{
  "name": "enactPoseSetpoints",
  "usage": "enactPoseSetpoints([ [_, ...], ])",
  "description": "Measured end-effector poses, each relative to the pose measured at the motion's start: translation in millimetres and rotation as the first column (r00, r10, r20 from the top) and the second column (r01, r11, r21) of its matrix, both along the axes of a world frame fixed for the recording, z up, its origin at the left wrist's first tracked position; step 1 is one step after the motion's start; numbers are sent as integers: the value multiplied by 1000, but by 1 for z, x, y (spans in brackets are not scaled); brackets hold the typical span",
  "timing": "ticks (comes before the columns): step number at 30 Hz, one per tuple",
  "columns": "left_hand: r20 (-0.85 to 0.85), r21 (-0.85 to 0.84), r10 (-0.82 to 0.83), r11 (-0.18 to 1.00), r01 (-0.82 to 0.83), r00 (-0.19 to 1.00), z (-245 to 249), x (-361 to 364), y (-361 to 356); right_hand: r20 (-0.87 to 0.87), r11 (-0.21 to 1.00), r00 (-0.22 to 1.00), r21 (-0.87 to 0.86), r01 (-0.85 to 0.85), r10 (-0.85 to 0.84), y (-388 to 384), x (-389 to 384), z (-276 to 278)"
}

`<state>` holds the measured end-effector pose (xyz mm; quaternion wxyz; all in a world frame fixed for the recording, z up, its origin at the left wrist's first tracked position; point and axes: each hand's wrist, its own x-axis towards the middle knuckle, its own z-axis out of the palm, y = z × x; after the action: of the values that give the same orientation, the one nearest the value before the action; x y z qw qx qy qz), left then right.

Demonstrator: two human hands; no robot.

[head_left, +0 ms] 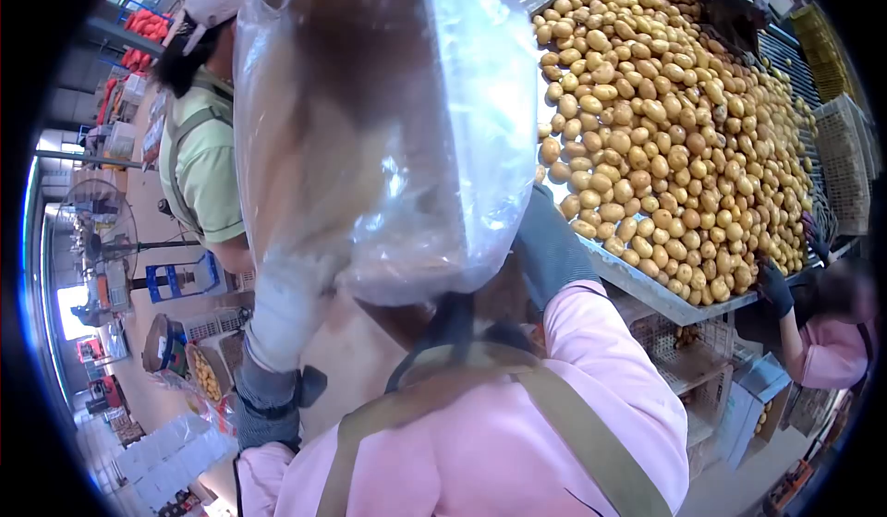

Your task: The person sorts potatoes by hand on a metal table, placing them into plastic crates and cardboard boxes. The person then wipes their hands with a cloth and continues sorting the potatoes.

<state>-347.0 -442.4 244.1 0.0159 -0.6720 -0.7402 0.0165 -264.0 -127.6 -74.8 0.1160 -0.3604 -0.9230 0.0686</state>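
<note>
A large clear plastic bag point(388, 175) is raised in front of my chest, smeared by motion, with something brown showing through it. My left hand point(300, 291) is at the bag's lower left, whitish and blurred under the film, so its fingers do not show. A grey knit sleeve guard covers that forearm. On the other side, my right hand point(545, 226), in a dark grey glove, meets the bag's right edge; its fingers are hidden behind the plastic. Just beyond this hand lies a heap of potatoes point(665, 138) on a metal-edged sorting table point(637, 281).
At left stands a co-worker point(208, 157) in a light green top and cap. Another person's gloved hand point(776, 288) reaches to the table at right. Crates point(670, 341) stand beneath it, near a blue-white carton point(747, 406). A fan point(97, 217) is at far left.
</note>
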Motion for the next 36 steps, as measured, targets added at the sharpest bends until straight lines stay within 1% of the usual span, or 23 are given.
enactPoseSetpoints([
  [2,65,-43,57,998,-54,996,-4,12,-13,11,1000,1000,-6,-9,9,-1,2,2],
  [5,144,-135,59,990,-39,988,-20,17,-22,9,1000,1000,-9,-11,11,-3,10,8],
  [9,148,-147,55,989,-33,987,-21,15,-24,24,1000,1000,-3,-7,7,-4,14,10],
  [12,165,-118,36,993,-16,986,-20,14,-22,59,1000,998,3,0,0,-2,11,10],
  [18,77,-234,-23,971,41,997,-8,8,-23,173,1000,985,18,13,-16,8,-12,5],
  [21,138,-248,-22,967,56,990,-10,3,-30,241,1000,970,17,17,-20,14,-24,1],
  [23,241,-245,42,969,19,970,-19,-3,-42,271,1000,962,14,13,-16,15,-28,0],
  [24,293,-246,77,969,-3,953,-26,-7,-49,275,1000,961,6,11,-13,16,-28,0],
  [25,290,-257,121,966,-44,949,-34,-11,-58,278,1000,961,4,7,-8,15,-30,1],
  [26,287,-270,166,959,-87,943,-43,-18,-67,219,1000,975,-26,-15,21,13,-28,5],
  [27,284,-286,213,949,-129,935,-51,-26,-74,216,999,976,-34,-29,36,10,-27,8],
  [29,306,-221,217,963,-153,927,-67,-44,-80,214,997,975,-43,-57,65,12,-26,12],
  [30,319,-193,219,968,-163,922,-77,-55,-83,189,999,981,-39,-37,43,12,-28,6],
  [31,287,-241,243,955,-176,926,-92,-67,-89,191,996,980,-77,-39,54,14,-29,-1],
  [32,256,-285,264,940,-189,930,-114,-79,-95,38,996,998,70,-53,50,12,-27,-1],
  [33,221,-327,282,923,-202,934,-139,-88,-101,6,995,998,81,-60,59,12,-26,-1],
  [34,186,-265,191,954,-138,964,-169,-98,-97,-26,993,997,93,-67,70,12,-25,0],
  [36,196,-390,193,915,-105,961,-228,-110,-71,139,985,986,-161,-65,88,15,-25,-3],
])
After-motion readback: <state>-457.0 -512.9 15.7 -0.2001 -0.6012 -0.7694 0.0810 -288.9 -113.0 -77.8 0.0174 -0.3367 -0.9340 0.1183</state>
